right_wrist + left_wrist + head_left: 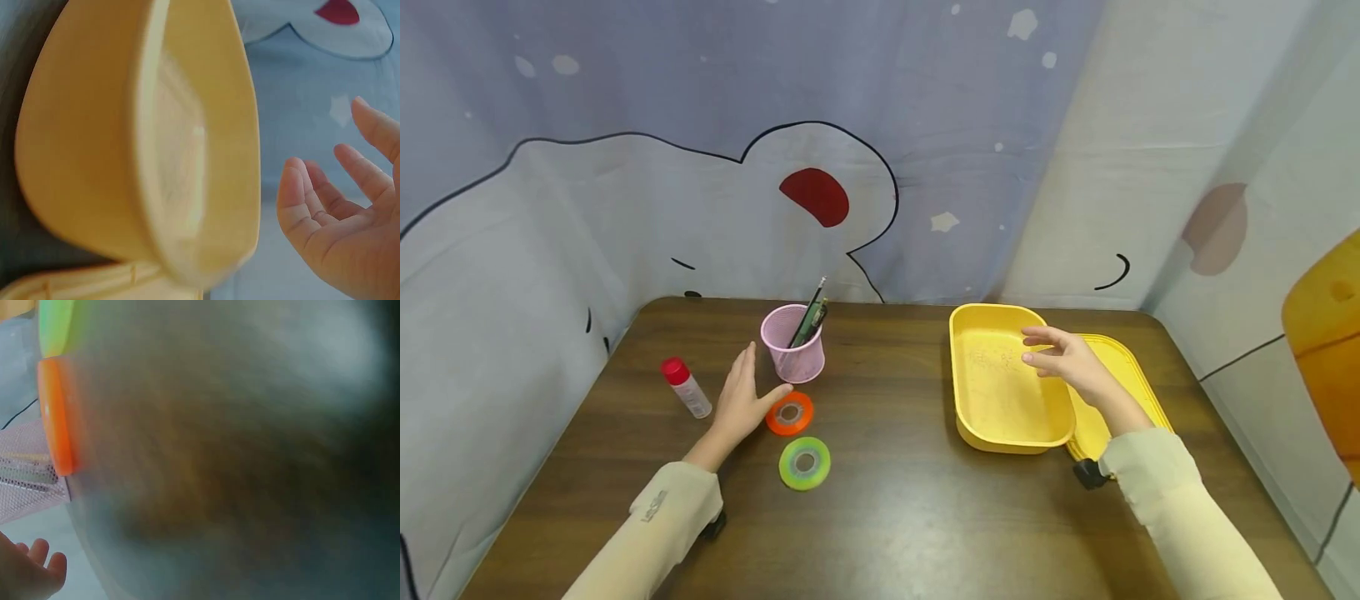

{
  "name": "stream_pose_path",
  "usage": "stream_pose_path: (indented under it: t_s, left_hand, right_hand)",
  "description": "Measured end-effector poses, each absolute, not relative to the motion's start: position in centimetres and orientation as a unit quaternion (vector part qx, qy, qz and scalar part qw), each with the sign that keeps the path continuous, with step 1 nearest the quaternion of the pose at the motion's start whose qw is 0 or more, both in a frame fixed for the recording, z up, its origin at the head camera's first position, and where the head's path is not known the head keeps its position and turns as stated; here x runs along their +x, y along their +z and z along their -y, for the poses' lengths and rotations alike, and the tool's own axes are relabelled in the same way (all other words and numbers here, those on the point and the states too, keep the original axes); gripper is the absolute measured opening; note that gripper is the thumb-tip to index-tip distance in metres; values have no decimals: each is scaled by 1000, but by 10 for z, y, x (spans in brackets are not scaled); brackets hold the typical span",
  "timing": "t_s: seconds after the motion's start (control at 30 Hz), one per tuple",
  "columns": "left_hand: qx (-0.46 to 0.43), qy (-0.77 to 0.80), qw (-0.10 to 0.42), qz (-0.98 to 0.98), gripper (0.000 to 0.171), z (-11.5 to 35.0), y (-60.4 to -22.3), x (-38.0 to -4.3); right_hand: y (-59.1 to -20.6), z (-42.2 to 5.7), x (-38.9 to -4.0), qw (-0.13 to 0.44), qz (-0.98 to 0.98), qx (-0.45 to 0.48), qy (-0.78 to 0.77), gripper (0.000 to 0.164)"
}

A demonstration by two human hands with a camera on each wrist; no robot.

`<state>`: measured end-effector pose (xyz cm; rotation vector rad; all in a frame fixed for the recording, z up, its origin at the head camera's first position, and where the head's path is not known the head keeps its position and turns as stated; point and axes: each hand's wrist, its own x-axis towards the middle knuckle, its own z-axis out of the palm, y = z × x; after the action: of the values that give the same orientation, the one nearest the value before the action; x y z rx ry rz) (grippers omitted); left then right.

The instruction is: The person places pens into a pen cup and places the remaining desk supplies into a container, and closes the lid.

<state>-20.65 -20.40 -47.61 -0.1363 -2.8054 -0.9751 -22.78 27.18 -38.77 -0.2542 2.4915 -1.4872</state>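
My left hand (741,406) is held with fingers straight and thumb spread, nearest to the orange tape roll (790,414) and holding nothing. Just in front of that roll lies a green tape roll (805,463). A glue stick (687,387) with a red cap lies left of the hand. Behind it stands a pink mesh pen cup (793,343) with pens (808,323) in it. Over the right side of a yellow plastic box (1011,417), my right hand (1063,360) hovers with loosely bent, parted fingers and nothing in them. The right wrist view shows it apart from the box wall.
A yellow lid (1123,367) lies right of the box, partly under the right forearm. The brown wooden table (887,517) meets a printed curtain (925,167) at the back. An orange patterned shape (1326,342) hangs at the right edge.
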Motion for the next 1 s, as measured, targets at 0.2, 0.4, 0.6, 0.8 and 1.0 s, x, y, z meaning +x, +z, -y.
stream_pose_path:
  t_s: [0.2, 0.4, 0.6, 0.8, 1.0]
  left_hand:
    - [-62, -302, 79, 948, 89, 209, -479, -200]
    - [-89, -265, 87, 956, 78, 212, -480, -194]
    - [-112, -236, 87, 961, 69, 216, -483, -192]
    - [-126, -225, 60, 964, 68, 218, -486, -191]
    - [-136, -226, 38, 964, 72, 218, -487, -192]
  right_hand:
    - [-394, -292, -225, 93, -865, -70, -489, 58]
    - [-399, -307, -222, 77, -879, -45, -469, 58]
    - [-405, -315, -219, 83, -887, -41, -453, 58]
    - [-413, -320, -219, 101, -881, -28, -462, 56]
    - [-420, -324, -219, 110, -874, -16, -473, 54]
